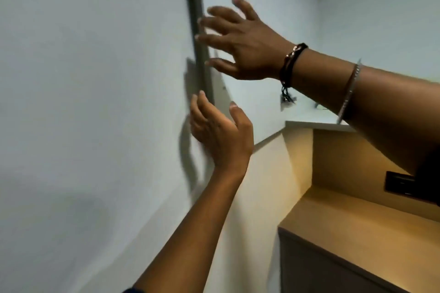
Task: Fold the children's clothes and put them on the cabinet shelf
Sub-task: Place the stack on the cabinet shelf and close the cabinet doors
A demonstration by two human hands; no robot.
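Note:
A tall pale cabinet door (95,78) fills the left of the view. Along its right side runs a dark vertical edge (197,31). My right hand (240,43) is raised with fingers spread, its fingertips at that dark edge; it holds nothing. Below it my left hand (219,131) is open, palm turned toward the door edge, fingertips close to it, also holding nothing. A black thread band and a thin bangle sit on my right forearm. No clothes are in view.
To the right a lit wooden niche (357,173) sits under a pale shelf edge (316,125). A dark switch plate (400,185) is on its back wall. A wooden countertop (357,233) lies at the lower right.

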